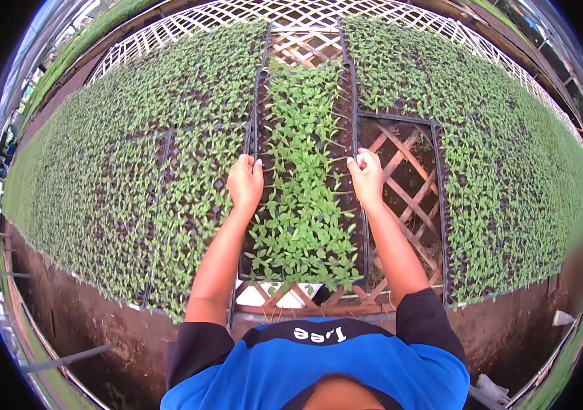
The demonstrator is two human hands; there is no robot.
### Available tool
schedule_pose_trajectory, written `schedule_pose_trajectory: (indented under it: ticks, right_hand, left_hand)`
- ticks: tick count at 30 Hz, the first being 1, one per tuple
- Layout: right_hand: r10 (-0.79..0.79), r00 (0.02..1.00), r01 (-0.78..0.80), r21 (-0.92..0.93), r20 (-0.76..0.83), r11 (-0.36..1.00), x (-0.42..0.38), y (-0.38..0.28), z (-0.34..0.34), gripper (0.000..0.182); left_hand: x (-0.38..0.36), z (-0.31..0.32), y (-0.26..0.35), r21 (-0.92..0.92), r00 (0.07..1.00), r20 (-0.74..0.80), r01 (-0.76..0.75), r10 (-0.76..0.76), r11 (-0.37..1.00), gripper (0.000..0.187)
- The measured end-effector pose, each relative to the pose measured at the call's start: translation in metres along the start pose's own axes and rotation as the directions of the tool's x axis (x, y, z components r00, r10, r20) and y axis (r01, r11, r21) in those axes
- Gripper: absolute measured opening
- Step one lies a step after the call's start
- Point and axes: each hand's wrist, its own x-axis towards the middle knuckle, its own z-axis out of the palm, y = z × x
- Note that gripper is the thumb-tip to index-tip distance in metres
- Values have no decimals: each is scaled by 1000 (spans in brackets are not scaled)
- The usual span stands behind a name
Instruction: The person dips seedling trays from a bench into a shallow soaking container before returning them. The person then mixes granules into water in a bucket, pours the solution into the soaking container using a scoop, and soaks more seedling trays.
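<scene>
A long black seedling tray (351, 205) lies lengthwise in front of me, its green seedlings (305, 150) crowded along the middle with dark soil cells showing on both sides. My left hand (245, 179) is closed on the tray's left rim, about halfway along. Opposite it, my right hand (365, 174) grips the right rim, thumb on top and fingers curled over the edge. The undersides of both grips are hidden. The near end of the tray reaches close to my body, over the lattice.
More seedling trays cover the bench at left (114, 184) and right (510, 184). A wooden lattice (408, 184) shows through a gap right of my tray, and white lattice (305, 44) beyond its far end. A brown bench edge (305, 311) runs near my waist.
</scene>
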Motion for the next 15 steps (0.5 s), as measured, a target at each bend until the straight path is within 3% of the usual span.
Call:
schedule_pose_trajectory:
  ticks: [2,3,6,9,11,15]
  right_hand:
    - [-16,999,16,8,-30,1000,40,7,14,25]
    - [-12,999,12,-3,-33,1000,63,11,22,26]
    - [-46,998,45,-34,-48,998,135,21,49,28]
    - [63,998,-64,-43,-6,997,210,49,82,28]
    - [-27,998,20,-135,-50,991,255,68,105,28]
    - [90,995,-95,-170,-40,981,328,86,139,25]
  left_hand:
    - [36,18,4,13,992,-85,-96,97,995,19]
    - [57,29,4,-21,999,-33,-13,13,1000,18]
    - [123,63,9,40,995,-64,-69,71,997,18]
    - [191,96,14,100,996,-62,-54,60,994,17]
    - [234,119,19,181,996,-63,-58,70,982,17]
    - [310,163,17,254,999,-28,-31,39,967,17]
